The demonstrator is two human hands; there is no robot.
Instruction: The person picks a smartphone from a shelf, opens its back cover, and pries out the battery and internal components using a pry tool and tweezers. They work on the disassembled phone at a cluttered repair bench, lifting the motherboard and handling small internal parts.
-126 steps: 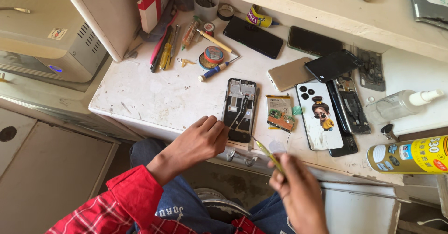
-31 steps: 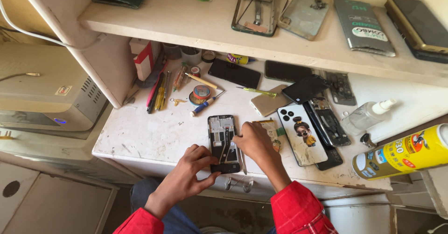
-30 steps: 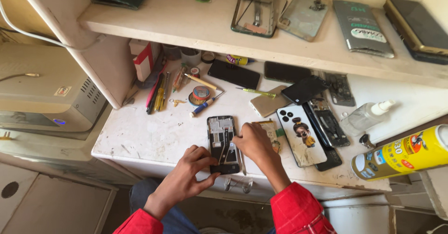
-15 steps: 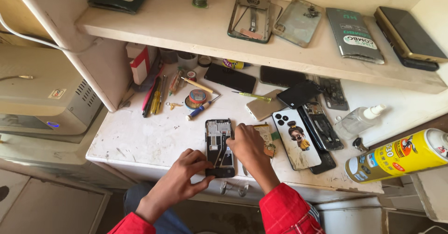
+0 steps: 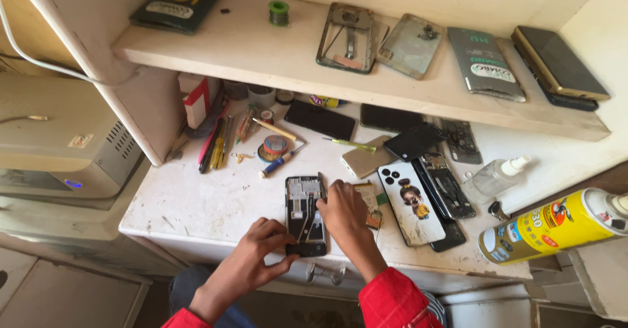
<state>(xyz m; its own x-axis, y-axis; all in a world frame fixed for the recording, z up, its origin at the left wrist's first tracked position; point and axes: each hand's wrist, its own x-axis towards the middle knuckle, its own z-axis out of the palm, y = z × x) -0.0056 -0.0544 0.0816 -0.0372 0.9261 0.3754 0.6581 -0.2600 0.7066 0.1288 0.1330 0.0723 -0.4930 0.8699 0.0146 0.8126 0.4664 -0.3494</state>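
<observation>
Head view, looking down on a scuffed white worktop (image 5: 196,210). Far to the left of the hands sits a beige machine (image 5: 59,145) with a small blue light. Up and left of the hands, a bundle of pens and screwdrivers (image 5: 216,143) lies by the shelf upright, with a roll of tape (image 5: 275,147) and a blue-handled screwdriver (image 5: 280,162) just beside it.

The left hand (image 5: 258,253) grips the bottom edge of the opened phone (image 5: 305,214), fingers curled around its lower left corner. This phone lies flat, back cover off, between the two hands near the worktop's front edge. The right hand (image 5: 345,211) rests against the phone's right side, fingers pinched narrow on a thin dark tool (image 5: 322,185) whose tip stands at the upper right of the phone.

Just right of the right hand lies a small battery (image 5: 371,204), then a white phone case with a cartoon figure (image 5: 412,202) and a dark stripped phone frame (image 5: 448,185). Further right stand a clear pump bottle (image 5: 494,176) and a yellow spray can (image 5: 556,224) lying on its side. Above the hands, a shelf (image 5: 261,53) carries more phone parts.
</observation>
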